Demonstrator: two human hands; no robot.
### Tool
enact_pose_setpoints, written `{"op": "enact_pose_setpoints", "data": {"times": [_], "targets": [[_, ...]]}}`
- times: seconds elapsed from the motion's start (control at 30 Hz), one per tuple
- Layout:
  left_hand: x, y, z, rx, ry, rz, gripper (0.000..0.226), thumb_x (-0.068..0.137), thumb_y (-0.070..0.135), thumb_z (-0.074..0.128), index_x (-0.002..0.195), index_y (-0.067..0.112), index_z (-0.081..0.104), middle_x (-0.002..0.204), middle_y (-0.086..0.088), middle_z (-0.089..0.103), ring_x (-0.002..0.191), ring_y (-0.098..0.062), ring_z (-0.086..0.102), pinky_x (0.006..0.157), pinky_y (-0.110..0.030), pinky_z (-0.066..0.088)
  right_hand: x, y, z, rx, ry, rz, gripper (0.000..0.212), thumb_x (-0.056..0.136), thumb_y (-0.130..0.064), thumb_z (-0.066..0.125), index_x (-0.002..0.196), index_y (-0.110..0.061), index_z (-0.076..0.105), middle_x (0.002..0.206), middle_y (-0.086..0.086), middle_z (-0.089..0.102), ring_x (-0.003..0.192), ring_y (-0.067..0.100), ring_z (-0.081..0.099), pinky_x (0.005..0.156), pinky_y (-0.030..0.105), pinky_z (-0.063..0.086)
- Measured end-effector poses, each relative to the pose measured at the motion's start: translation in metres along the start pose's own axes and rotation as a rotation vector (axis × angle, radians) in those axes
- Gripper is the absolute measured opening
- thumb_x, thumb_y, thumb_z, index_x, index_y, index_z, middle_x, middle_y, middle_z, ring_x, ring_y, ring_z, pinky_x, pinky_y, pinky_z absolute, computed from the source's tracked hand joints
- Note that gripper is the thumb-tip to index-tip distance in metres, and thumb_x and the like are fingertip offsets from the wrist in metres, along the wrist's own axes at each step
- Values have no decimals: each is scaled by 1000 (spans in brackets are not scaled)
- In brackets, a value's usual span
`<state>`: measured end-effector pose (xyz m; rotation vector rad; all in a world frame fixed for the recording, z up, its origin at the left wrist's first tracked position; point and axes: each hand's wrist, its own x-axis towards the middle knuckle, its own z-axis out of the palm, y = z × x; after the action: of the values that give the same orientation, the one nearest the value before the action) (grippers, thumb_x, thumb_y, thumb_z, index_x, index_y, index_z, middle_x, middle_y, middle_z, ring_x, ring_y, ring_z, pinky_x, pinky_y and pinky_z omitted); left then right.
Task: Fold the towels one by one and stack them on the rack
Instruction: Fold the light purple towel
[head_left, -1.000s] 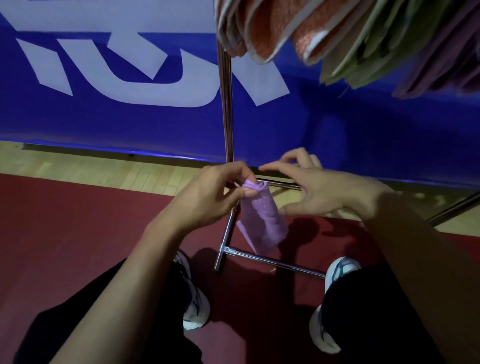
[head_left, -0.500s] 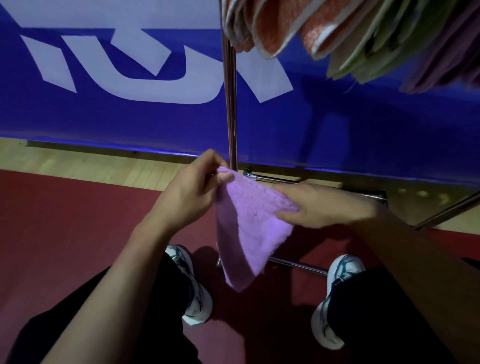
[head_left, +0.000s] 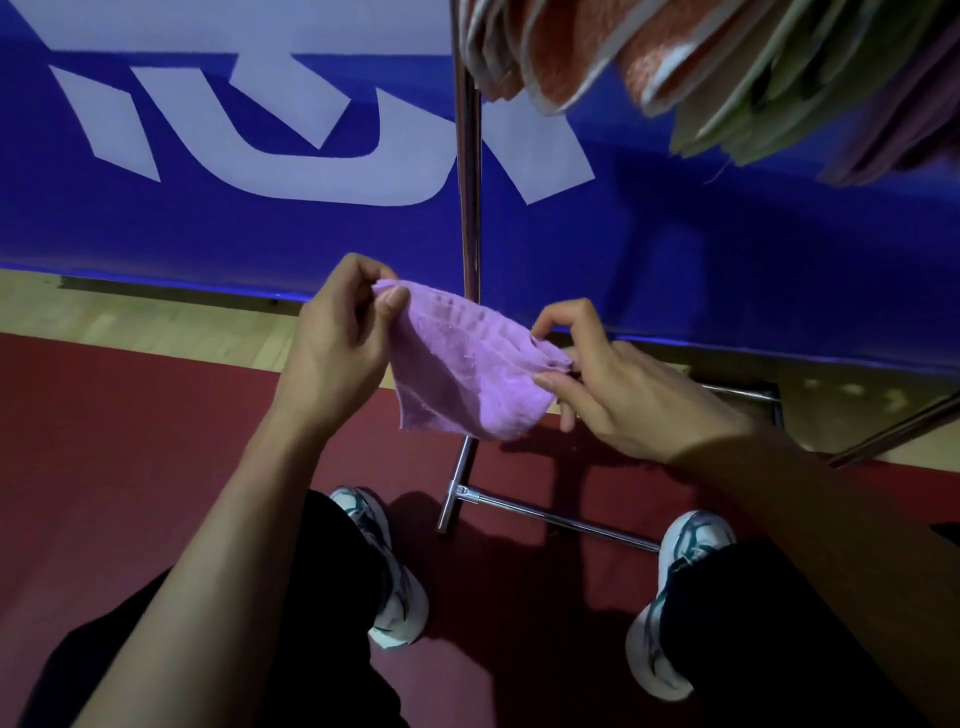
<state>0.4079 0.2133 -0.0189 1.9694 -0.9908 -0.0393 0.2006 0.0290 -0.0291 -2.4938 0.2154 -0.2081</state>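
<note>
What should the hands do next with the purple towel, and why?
Probably bring the right hand over to the left hand, folding the purple towel in half. Each hand pinches one end, and it sags loosely between them, not yet a neat fold.

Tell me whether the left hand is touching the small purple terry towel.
Touching. The head view shows the left hand pinching the purple towel's upper left corner between thumb and fingers.

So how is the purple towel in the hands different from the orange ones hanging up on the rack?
The purple towel is stretched between the left hand and right hand, low down over the floor; the orange towels hang from the rack at the top of the view. The purple towel is plain; the orange towels have pale edges. The purple towel is a single piece; the orange towels hang bunched together. Both look like soft terry cloth.
</note>
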Motion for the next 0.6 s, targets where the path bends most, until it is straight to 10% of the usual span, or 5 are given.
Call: {"op": "enact_pose_setpoints", "data": {"times": [0.6], "targets": [[0,13,6,-85,14,37,6,106,16,57,100,16,56,79,12,63,70,4,56,66,-14,41,4,-4,18,-160,62,-41,29,98,-44,59,120,-34,43,98,-20,64,72,4,60,73,38,53]]}}
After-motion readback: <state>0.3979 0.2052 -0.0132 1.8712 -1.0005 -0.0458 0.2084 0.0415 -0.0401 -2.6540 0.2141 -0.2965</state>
